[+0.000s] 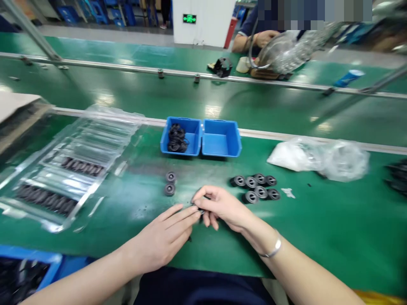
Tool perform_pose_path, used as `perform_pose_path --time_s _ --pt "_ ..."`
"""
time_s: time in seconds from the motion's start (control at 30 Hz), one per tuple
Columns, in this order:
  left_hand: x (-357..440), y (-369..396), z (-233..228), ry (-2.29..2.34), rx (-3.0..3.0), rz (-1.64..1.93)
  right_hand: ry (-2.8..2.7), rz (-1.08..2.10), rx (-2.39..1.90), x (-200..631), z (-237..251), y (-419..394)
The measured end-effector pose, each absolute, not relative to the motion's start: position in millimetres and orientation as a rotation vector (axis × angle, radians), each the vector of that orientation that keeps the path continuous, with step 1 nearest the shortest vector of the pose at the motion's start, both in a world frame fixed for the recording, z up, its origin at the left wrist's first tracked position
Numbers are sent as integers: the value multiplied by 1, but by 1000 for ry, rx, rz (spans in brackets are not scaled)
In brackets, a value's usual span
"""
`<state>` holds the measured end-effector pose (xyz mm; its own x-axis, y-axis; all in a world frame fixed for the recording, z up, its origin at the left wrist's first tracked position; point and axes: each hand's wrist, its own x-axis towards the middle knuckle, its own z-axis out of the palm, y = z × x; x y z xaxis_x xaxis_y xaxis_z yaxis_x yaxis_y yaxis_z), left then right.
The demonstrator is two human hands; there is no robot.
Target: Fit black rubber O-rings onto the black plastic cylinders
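Observation:
Both hands meet over the green table, close to its front edge. In my right hand (pixel 221 207), thumb and index finger pinch a small black part (pixel 201 210), mostly covered by fingers. My left hand (pixel 167 239) presses its fingertips against the same part from the left, with its thumb hidden. Just beyond the left fingers are two black round pieces (pixel 170 189). Several short black cylinders (pixel 252 197) with slotted tops stand grouped to the right of my right hand. Small white bits (pixel 288 192) lie beside them.
A blue bin (pixel 163 146) holds black ring-like parts; another blue bin (pixel 237 148) adjoins it. Clear plastic trays (pixel 104 140) with rows of black parts lie left. Plastic bags (pixel 345 161) sit right. A blue crate (pixel 52 262) is front left. Across the rail, a person's hand (pixel 267 38) shows.

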<state>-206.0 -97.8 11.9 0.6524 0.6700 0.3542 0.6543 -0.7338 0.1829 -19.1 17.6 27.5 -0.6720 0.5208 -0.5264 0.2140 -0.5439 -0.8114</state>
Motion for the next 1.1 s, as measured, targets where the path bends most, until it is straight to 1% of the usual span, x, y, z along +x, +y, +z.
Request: perform_pose_path --time_s 0.17,0.27,0.43,0.53,0.77,0.97,1.1 --pt "-206 -103 0 1111 2784 719 -1241 2347 -1109 -18 20 16" --pt "-206 -105 -9 1126 2736 721 -1108 2286 -1082 -16 14 7" --pt "-202 -109 -3 1125 2780 671 -957 2196 -1009 -14 12 -13" --pt "-201 -109 -1 1133 2762 653 -945 2233 -965 -11 11 -15" --pt "-204 -109 -12 1110 2819 608 -990 2376 -895 -1 9 -8" --pt "-202 -108 1 1144 2901 523 -1009 2483 -931 0 18 -6" --pt "-204 -106 6 1164 2941 559 -1048 2491 -979 -3 23 -1"
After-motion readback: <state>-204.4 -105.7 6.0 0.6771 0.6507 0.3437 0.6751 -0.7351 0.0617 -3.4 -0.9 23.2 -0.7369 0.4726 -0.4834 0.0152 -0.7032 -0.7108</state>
